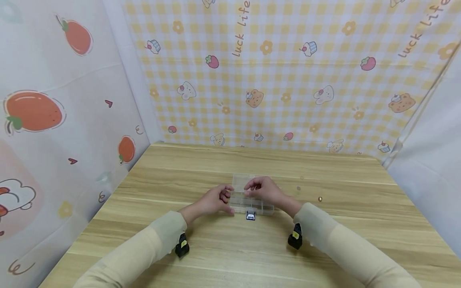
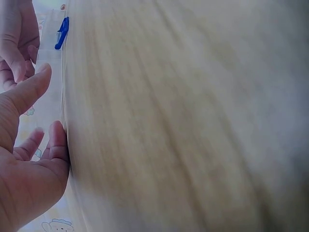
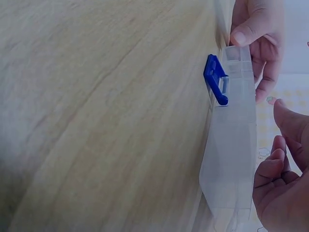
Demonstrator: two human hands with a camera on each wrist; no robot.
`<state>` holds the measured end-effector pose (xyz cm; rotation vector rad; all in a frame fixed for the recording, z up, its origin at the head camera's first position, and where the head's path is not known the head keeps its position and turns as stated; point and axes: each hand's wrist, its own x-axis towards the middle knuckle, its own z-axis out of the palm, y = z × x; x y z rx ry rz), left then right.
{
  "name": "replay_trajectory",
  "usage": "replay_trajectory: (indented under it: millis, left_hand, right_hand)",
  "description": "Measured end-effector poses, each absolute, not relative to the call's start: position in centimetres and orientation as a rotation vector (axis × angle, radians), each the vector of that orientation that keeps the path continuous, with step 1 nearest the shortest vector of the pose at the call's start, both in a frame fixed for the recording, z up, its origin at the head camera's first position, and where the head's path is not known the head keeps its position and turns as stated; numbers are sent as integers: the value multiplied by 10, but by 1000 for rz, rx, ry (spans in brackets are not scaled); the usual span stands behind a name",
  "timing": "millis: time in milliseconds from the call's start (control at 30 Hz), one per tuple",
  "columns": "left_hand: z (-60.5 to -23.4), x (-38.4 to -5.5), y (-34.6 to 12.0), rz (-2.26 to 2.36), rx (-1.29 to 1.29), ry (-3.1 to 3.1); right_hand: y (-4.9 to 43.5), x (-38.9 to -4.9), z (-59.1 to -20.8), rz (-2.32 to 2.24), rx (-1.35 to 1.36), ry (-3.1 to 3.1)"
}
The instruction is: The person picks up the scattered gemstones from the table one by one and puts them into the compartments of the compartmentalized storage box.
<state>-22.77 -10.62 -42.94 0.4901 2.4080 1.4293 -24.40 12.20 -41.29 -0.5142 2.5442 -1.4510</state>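
Observation:
A clear plastic compartment box (image 1: 257,205) lies on the table with its lid (image 1: 238,182) raised at the back and a blue latch (image 3: 215,79) hanging from its front. At the box's left end, my left hand (image 1: 217,200) holds it, thumb at the front corner and fingers bent along the side. My right hand (image 1: 264,189) hovers over the compartments with bent fingers, thumb and index tips near each other. Whether something small sits between those tips cannot be made out. In the right wrist view, my right hand (image 3: 285,179) is beside the box.
A small shiny copper-coloured piece (image 1: 320,199) lies on the wooden table (image 1: 230,252) to the right of the box. Faint small pieces (image 1: 298,188) lie nearer the box. Patterned cloth (image 1: 288,80) hangs behind the table, with more cloth at both sides.

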Motion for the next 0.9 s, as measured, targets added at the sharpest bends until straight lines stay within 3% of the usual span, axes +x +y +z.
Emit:
replay_trajectory:
  millis: [900]
  left_hand:
    - [-432,-229,-107,1406,495,2417]
  right_hand:
    - [113,-240,-416,-1326,-532,2643]
